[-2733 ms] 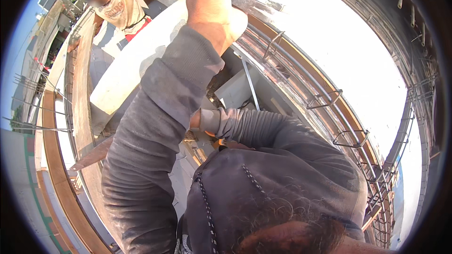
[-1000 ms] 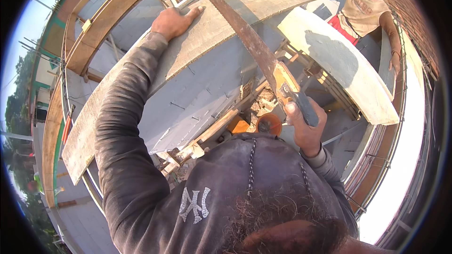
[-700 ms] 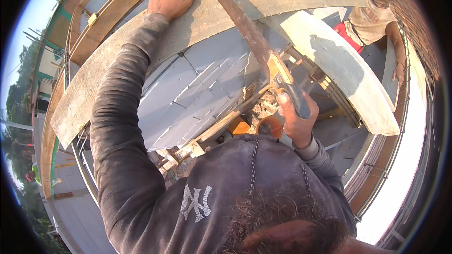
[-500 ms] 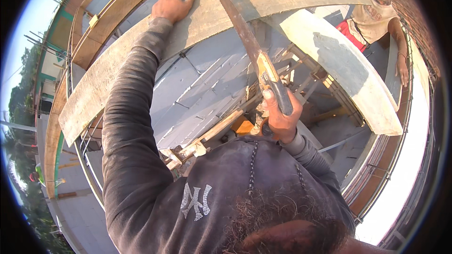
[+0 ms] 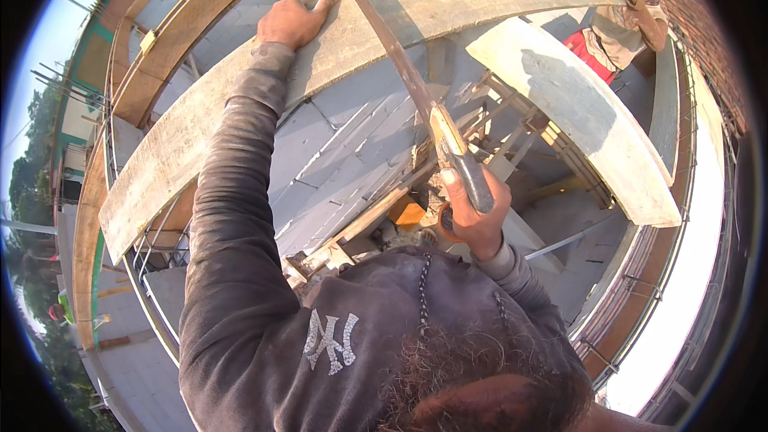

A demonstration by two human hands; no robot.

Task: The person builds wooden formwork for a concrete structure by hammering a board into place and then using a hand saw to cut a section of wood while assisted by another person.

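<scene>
My left hand lies flat on a long wooden plank that runs from lower left to upper right, my arm in a dark sleeve stretched out to it. My right hand is shut on the dark handle of a hand saw. The saw's long rusty blade slants up and left and crosses the plank just right of my left hand.
A second pale plank lies to the right. Another person crouches at the upper right. Grey formwork panels, timber props and steel rebar fill the space below; a wooden edge beam runs along the left.
My right hand has drawn the saw back toward me and lower, then pushed it slightly again. My left hand stays pressed on the plank. The view has tilted a little.
</scene>
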